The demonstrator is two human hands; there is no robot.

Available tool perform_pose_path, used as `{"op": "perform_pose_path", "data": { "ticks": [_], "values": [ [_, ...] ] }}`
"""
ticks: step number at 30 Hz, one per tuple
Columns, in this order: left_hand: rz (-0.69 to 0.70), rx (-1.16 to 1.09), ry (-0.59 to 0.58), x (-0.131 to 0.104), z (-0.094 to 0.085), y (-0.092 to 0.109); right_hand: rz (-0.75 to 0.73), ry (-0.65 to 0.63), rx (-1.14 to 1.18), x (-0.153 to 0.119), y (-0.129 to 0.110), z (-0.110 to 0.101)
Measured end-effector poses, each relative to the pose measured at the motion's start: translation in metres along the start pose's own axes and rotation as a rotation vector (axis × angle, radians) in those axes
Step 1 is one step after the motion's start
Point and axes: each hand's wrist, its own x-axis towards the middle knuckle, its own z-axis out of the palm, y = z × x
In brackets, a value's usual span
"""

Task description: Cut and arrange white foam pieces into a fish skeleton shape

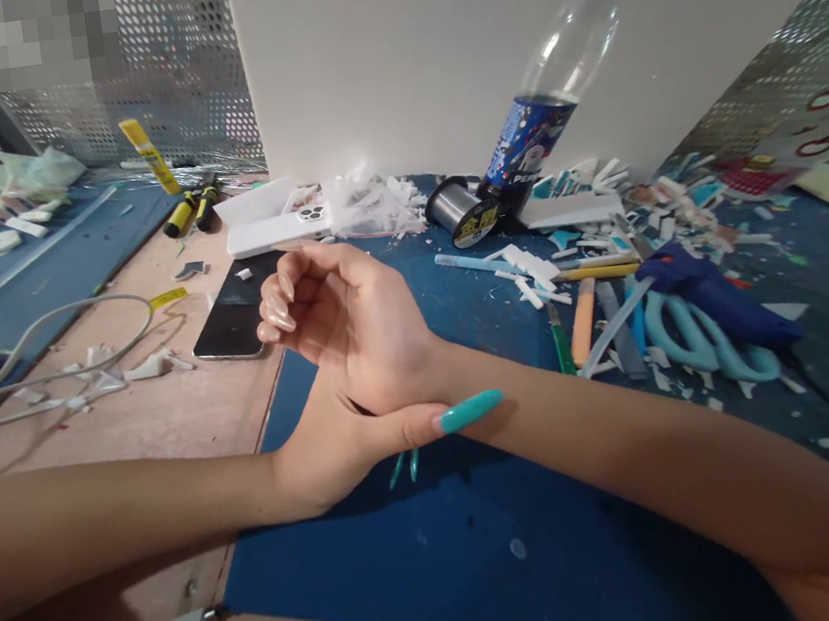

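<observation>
- left hand (pixel 341 450) clasps the wrist (pixel 422 375) of my right hand (pixel 339 310), which curls loosely, empty.
- black phone (pixel 233 313) lies flat on the counter (pixel 192 408) just beside it; i judge it stiff, slick, breakable: hold the long edges.

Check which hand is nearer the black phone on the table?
Right. The right hand curls just beside the black phone; the left hand grips the right wrist, nearer the camera.

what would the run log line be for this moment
left hand: grips right wrist, teal nails | right hand: raised, fingers curled, holds nothing | below: blue mat | nearby: black phone, glue gun, scissors
</observation>
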Motion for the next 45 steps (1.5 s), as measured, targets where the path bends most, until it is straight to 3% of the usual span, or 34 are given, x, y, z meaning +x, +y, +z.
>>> {"op": "perform_pose_path", "data": {
  "ticks": [7,17,23,30,45],
  "values": [
    [-0.075,0.064,-0.024,0.0007,0.0029,0.0106,-0.002,-0.028,-0.025,-0.0020,-0.0004,-0.0009],
    [-0.088,0.026,-0.035,0.0008,0.0037,0.0069,0.030,-0.071,-0.002,-0.0014,-0.0014,-0.0018],
    [-0.077,-0.082,-0.101,0.0007,0.0037,0.0044,0.114,0.002,0.083,-0.0013,-0.0054,-0.0010],
    [-0.062,-0.049,-0.077,0.0018,0.0032,0.0040,0.175,0.092,0.255,0.0033,-0.0083,-0.0071],
    [-0.114,0.051,-0.031,0.0004,0.0024,0.0007,0.267,0.098,0.347,0.0042,-0.0083,-0.0084]
  ]
}}
